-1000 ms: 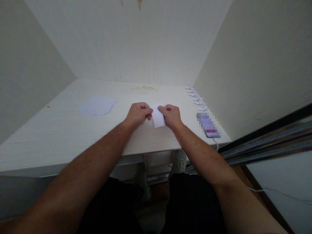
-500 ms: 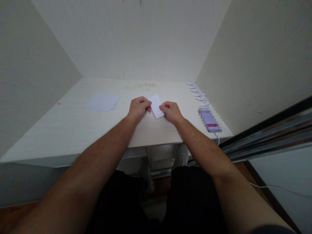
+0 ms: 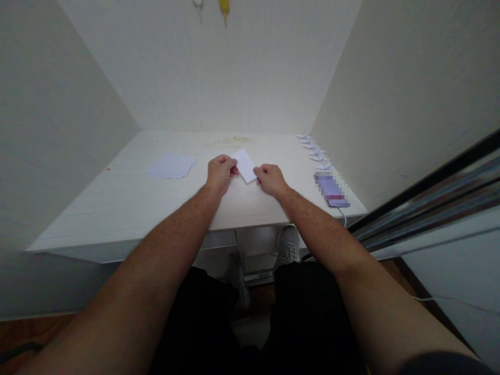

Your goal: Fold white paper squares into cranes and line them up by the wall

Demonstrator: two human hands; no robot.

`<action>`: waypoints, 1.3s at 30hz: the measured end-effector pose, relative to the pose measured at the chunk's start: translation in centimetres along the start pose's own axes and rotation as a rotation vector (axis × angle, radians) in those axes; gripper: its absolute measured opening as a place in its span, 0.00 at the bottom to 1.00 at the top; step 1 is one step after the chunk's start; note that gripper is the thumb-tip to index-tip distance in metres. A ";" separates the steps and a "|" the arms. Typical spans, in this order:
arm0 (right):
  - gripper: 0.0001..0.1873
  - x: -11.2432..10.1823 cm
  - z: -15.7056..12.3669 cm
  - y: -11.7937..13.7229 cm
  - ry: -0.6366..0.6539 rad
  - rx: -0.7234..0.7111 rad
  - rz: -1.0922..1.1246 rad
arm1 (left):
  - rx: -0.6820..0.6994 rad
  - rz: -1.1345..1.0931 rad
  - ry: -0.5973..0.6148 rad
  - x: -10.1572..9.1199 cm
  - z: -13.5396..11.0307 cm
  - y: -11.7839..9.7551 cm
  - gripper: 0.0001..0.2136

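A small white rectangle of paper (image 3: 245,165), which looks folded, is held slantwise over the middle of the desk. My left hand (image 3: 222,172) pinches its left edge between thumb and fingers. On the opposite edge, my right hand (image 3: 270,178) has a similar pinch, thumb on top. To the left lies a loose stack of white paper sheets (image 3: 172,165). Several small folded white paper figures (image 3: 315,151) stand in a row along the right wall; their pointed tips show, but their exact shape is too small to tell.
A phone (image 3: 332,190), pixelated, lies at the desk's right side with a white cable (image 3: 344,216) running off the front edge. The white desk (image 3: 117,208) is walled on three sides. Two hooks, one yellow (image 3: 224,8), hang on the back wall.
The view has tilted up slightly, bringing the wall hooks into sight. Both hands keep their pinch on the paper, which has turned a little between them.
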State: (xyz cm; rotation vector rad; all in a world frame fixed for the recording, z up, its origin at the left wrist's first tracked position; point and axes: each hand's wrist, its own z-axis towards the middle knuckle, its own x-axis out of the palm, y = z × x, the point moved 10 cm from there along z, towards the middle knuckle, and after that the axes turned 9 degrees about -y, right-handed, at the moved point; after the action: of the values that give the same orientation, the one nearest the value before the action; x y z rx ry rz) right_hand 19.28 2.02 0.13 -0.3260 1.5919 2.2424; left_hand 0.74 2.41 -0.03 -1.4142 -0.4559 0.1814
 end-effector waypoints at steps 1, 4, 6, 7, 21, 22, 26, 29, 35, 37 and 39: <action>0.23 0.0 0.0 0.2 0.007 -0.010 -0.002 | 0.001 -0.003 -0.006 -0.1 0.1 0.0 0.09; 0.23 0.2 0.0 -0.2 0.021 0.027 0.091 | -0.005 -0.015 0.020 0.0 0.0 -0.1 0.09; 0.22 0.5 0.1 -0.9 0.020 0.096 0.201 | -0.017 -0.025 0.065 0.4 -0.2 0.0 0.10; 0.21 0.7 0.2 -1.2 0.016 0.125 0.255 | -0.020 -0.032 0.089 0.6 -0.4 0.0 0.10; 0.07 0.9 3.2 2.9 -0.111 0.058 0.257 | -0.097 -0.250 0.190 1.4 -0.9 -0.1 0.12; 0.07 1.1 2.8 2.8 -0.142 0.065 0.266 | -0.122 -0.274 0.214 1.7 -1.0 0.1 0.14; 0.11 2.3 0.8 3.2 -0.168 0.003 0.247 | -0.184 -0.316 0.246 2.1 -1.2 0.6 0.17; 0.16 3.0 -0.1 3.5 -0.145 -0.065 0.172 | -0.192 -0.329 0.212 1.9 -1.3 0.6 0.15; 0.14 2.4 -0.9 4.2 -0.172 -0.160 0.051 | -0.217 -0.280 0.174 1.6 -1.7 0.9 0.12; 0.12 2.1 -1.2 4.6 -0.160 -0.174 0.019 | -0.213 -0.285 0.124 1.0 -1.2 0.9 0.10; 0.10 1.7 -1.6 5.1 -0.152 -0.192 -0.004 | -0.194 -0.352 -0.019 -0.9 -0.1 0.6 0.08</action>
State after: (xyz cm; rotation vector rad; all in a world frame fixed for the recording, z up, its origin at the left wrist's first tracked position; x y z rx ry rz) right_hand 15.53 -0.74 3.24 -0.2034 1.3024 2.3617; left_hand 0.10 2.08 -0.79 -1.4965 -0.7445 -0.1383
